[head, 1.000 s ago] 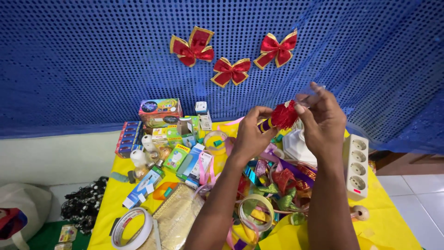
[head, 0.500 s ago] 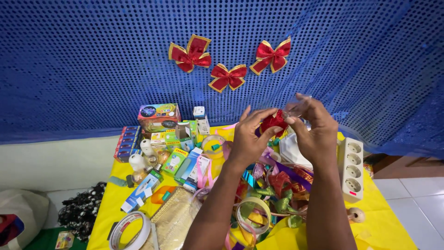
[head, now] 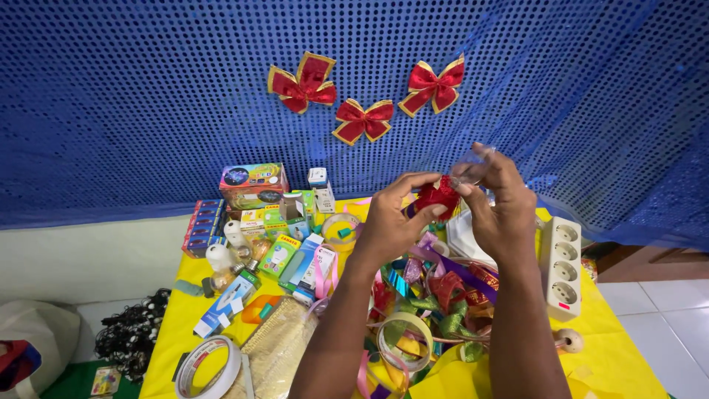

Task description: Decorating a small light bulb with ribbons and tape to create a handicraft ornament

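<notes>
Head view, left hand [head: 391, 222], right hand [head: 498, 203] pinching red bow [head: 437, 196]

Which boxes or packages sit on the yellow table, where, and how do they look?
Multicoloured carton: back of table, rectangular, dark pictures.
Red-blue packs: left edge, stacked flat.
Small white box: beside the carton, upright.
Green bulb box: centre, lying flat.
Blue-white box: front left, long.

Blue sequinned cloth [head: 133, 96] draped across the wall, three red bows [head: 363, 120] pinned on; yellow-covered counter [head: 177, 325]; white tiled floor [head: 679, 332].
</notes>
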